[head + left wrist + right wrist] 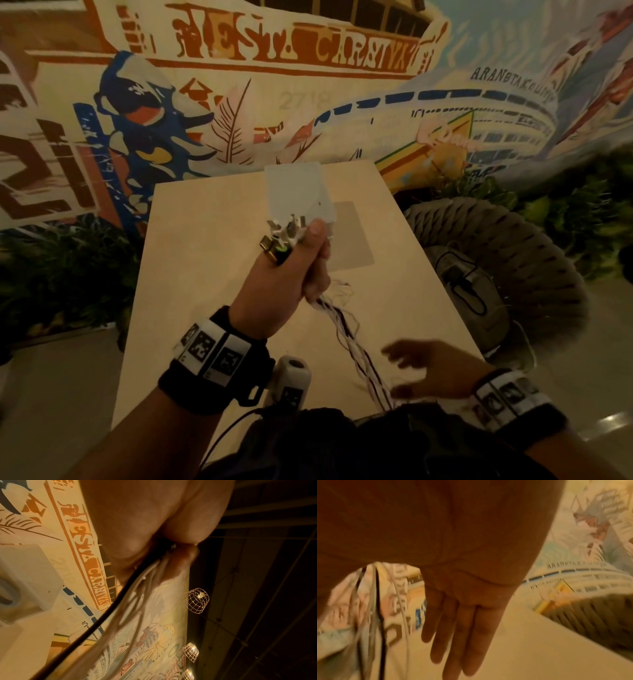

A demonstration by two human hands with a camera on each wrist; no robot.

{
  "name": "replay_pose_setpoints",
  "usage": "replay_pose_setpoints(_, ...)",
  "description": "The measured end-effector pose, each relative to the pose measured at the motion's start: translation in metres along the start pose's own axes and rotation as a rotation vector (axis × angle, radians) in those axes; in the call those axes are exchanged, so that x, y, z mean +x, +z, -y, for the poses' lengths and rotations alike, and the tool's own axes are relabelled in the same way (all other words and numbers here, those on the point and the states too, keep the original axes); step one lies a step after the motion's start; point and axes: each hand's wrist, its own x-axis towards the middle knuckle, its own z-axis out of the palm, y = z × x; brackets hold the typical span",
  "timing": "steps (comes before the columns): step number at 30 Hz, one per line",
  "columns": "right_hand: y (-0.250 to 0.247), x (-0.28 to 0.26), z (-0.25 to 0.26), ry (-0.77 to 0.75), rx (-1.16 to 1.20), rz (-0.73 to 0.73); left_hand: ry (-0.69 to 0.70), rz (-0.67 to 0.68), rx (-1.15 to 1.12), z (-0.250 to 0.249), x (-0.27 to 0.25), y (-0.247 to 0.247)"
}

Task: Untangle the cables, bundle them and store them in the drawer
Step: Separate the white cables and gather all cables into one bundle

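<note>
Your left hand (281,284) is raised above the middle of the tabletop (191,274), fist closed round a bunch of cables (346,329). Connector ends (281,236) stick up out of the top of the fist, some silvery, one dark with a green spot. Below the fist the cables, white and dark strands together, hang down toward the near edge of the tabletop and run out of sight by your lap. In the left wrist view the strands (130,601) leave the closed fingers (180,563) in one sheaf, a thick black one on the outside.

Your right hand (431,370) is over the near right corner of the tabletop, blurred, fingers (464,635) straight and held together, holding nothing. The hanging cables (376,608) pass just beside its thumb side; whether they touch is not clear.

A white box-like unit (298,192) stands at the far edge of the tabletop; whether it is the drawer, you cannot tell. A flat grey rectangle (352,236) lies just beside it toward the right edge. A woven grey pouffe (513,260) sits on the floor beyond the right edge.
</note>
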Motion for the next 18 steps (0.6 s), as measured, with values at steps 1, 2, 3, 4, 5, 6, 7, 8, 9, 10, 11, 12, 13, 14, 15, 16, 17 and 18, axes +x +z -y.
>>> replay_pose_setpoints(1,-0.019,-0.009,0.023,-0.078,-0.012,-0.094,0.008,0.032,0.059,-0.001,-0.001,0.003)
replay_pose_setpoints(2,-0.035,-0.017,0.043,-0.174,-0.033,-0.221,0.009,0.064,0.102,-0.002,-0.003,0.005)
replay_pose_setpoints(3,-0.051,-0.026,0.067,-0.284,-0.036,-0.346,0.005,0.088,0.133,-0.004,-0.005,0.008)
replay_pose_setpoints(4,-0.065,-0.035,0.09,-0.401,-0.018,-0.463,-0.005,0.092,0.161,-0.005,-0.006,0.01)
replay_pose_setpoints(5,-0.076,-0.043,0.112,-0.504,-0.004,-0.555,-0.023,0.083,0.188,-0.005,-0.007,0.013)
replay_pose_setpoints(6,-0.086,-0.049,0.136,-0.592,-0.012,-0.615,-0.049,0.068,0.214,-0.002,-0.006,0.017)
replay_pose_setpoints(7,-0.091,-0.052,0.158,-0.658,-0.042,-0.639,-0.084,0.062,0.242,0.0,-0.004,0.021)
replay_pose_setpoints(8,-0.093,-0.052,0.177,-0.696,-0.094,-0.636,-0.113,0.074,0.264,0.002,-0.002,0.022)
replay_pose_setpoints(9,-0.092,-0.049,0.193,-0.717,-0.157,-0.608,-0.125,0.102,0.296,0.002,-0.003,0.021)
replay_pose_setpoints(10,-0.09,-0.044,0.205,-0.733,-0.226,-0.578,-0.11,0.115,0.332,0.003,-0.002,0.022)
replay_pose_setpoints(11,-0.085,-0.037,0.212,-0.744,-0.286,-0.558,-0.089,0.096,0.405,0.002,-0.003,0.02)
replay_pose_setpoints(12,-0.081,-0.03,0.216,-0.748,-0.322,-0.554,-0.09,0.078,0.461,0.001,-0.002,0.026)
replay_pose_setpoints(13,-0.077,-0.024,0.218,-0.742,-0.333,-0.553,-0.138,0.04,0.425,0.003,-0.002,0.03)
replay_pose_setpoints(14,-0.074,-0.019,0.22,-0.744,-0.334,-0.551,-0.244,0.108,0.381,0.007,-0.006,0.027)
replay_pose_setpoints(15,-0.071,-0.014,0.22,-0.76,-0.34,-0.542,-0.261,0.064,0.472,0.008,-0.012,0.027)
replay_pose_setpoints(16,-0.07,-0.009,0.219,-0.779,-0.355,-0.526,-0.314,-0.175,0.592,0.016,0.0,0.033)
replay_pose_setpoints(17,-0.07,-0.007,0.219,-0.798,-0.364,-0.507,-0.264,-0.309,0.726,0.034,0.004,0.032)
replay_pose_setpoints(18,-0.071,-0.005,0.216,-0.812,-0.344,-0.483,-0.299,-0.187,0.544,0.032,0.0,0.027)
